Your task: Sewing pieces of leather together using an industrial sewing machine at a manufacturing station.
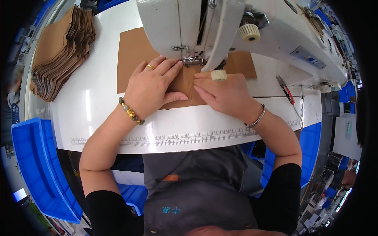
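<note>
A flat brown panel [133, 55], looking like leather or coated cloth, lies under the presser foot [193, 59] of a white sewing machine [165, 25]. A straight seam or fold line runs from the foot toward me. My left hand [155, 80] rests on the panel left of the foot, fingers stretched out and thumb spread. My right hand [226, 92] lies on the panel right of that line, fingers extended leftward, thumb toward me. A cream knob [219, 75] covers part of its fingers. Neither hand grips anything visible. The machine head hides part of the panel.
A stack of brown panels [59, 51] sits at the table's far left. Red-handled snips [286, 90] lie right of the machine. A printed ruler scale [181, 139] follows the table's near edge. Blue bins [45, 169] stand below the table on both sides.
</note>
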Action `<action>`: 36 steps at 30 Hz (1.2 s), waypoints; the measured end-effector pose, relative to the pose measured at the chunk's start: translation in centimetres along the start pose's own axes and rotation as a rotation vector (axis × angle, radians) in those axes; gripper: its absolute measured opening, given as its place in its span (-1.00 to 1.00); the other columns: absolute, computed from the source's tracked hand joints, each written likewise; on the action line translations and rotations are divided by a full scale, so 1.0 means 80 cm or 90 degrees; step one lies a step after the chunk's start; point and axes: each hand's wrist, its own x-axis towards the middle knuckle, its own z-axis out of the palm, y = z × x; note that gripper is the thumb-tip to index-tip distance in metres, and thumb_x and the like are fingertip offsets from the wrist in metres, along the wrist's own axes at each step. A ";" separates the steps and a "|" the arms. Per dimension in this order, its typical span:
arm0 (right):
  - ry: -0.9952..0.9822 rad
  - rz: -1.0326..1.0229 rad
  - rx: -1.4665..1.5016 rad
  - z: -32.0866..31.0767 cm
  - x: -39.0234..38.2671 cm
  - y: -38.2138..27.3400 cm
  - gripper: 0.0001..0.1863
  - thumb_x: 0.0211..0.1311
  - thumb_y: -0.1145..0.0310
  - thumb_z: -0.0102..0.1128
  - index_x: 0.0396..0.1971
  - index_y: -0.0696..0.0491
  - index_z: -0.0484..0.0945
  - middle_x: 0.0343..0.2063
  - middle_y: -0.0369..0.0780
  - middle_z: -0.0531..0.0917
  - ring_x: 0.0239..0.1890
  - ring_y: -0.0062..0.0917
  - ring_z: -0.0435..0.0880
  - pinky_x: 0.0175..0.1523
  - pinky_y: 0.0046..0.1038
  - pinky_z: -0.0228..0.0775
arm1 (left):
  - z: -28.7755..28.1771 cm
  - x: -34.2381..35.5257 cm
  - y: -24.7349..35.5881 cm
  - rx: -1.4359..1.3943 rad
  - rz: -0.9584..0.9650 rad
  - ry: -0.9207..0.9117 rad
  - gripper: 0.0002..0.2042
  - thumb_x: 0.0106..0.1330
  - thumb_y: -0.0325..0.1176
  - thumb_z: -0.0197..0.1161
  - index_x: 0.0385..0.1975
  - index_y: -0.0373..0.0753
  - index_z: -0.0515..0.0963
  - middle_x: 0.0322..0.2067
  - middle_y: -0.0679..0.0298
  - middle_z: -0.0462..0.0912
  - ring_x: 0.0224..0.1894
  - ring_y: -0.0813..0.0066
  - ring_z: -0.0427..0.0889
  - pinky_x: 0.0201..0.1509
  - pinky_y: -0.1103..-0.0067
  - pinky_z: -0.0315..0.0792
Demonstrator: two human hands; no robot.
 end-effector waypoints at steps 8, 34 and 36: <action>0.001 0.512 0.902 -0.005 -0.002 0.034 -0.75 0.37 0.24 0.33 -0.45 0.09 0.62 -0.64 -0.31 0.59 -0.66 -0.72 0.52 -0.56 -0.60 0.28 | -0.003 -0.004 0.003 -0.014 -0.037 -0.045 -0.21 0.20 0.32 0.26 0.28 -0.19 0.53 0.23 0.29 0.59 0.34 0.20 0.50 0.32 0.29 0.40; -0.034 0.181 0.141 -0.001 0.002 -0.009 -0.61 0.16 0.01 0.46 -0.31 0.04 0.60 -0.49 -0.23 0.64 -0.33 -0.31 0.65 -0.23 -0.27 0.46 | -0.051 -0.188 0.130 -0.097 -0.087 -0.110 -0.14 -0.04 0.32 0.38 0.31 0.01 0.54 0.33 0.42 0.54 0.43 0.23 0.42 0.49 0.09 0.21; -0.050 0.186 0.142 -0.003 0.002 -0.012 -0.55 0.11 0.01 0.52 -0.23 0.04 0.58 -0.44 -0.24 0.65 -0.33 -0.34 0.68 -0.23 -0.29 0.47 | -0.049 -0.194 0.134 -0.097 -0.074 -0.103 -0.15 -0.03 0.33 0.37 0.30 0.01 0.54 0.32 0.42 0.54 0.43 0.23 0.42 0.49 0.10 0.20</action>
